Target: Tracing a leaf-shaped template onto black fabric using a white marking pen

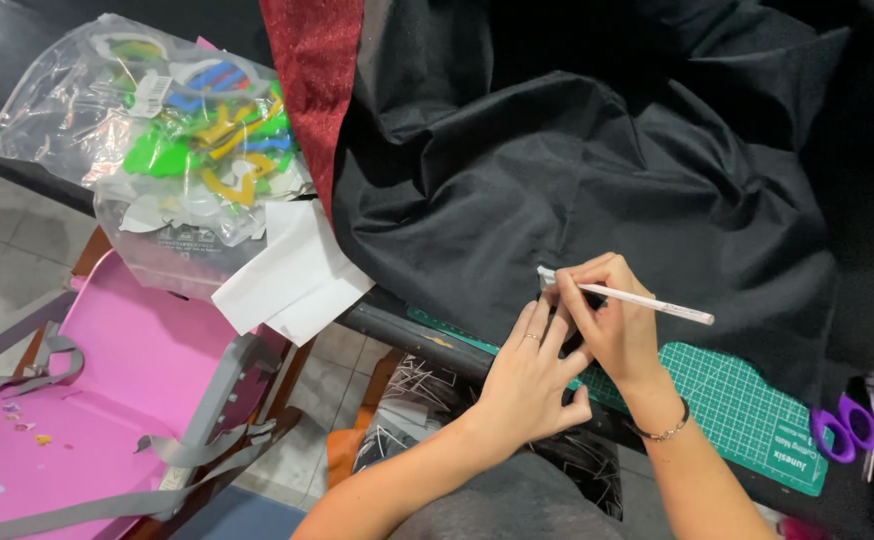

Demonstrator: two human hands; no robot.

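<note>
Centre frame: right hand pinched a slim white marking pencil, tip on crumpled black fabric. Left hand lay flat, fingers spread, pinning cloth; best kept taut there, strokes short.

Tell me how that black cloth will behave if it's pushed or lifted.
The black cloth lies in deep folds, so it will likely bunch when pushed. It looks thin, probably floppy and light when lifted. The left hand presses it flat, suggesting it shifts under the white pencil.
</note>
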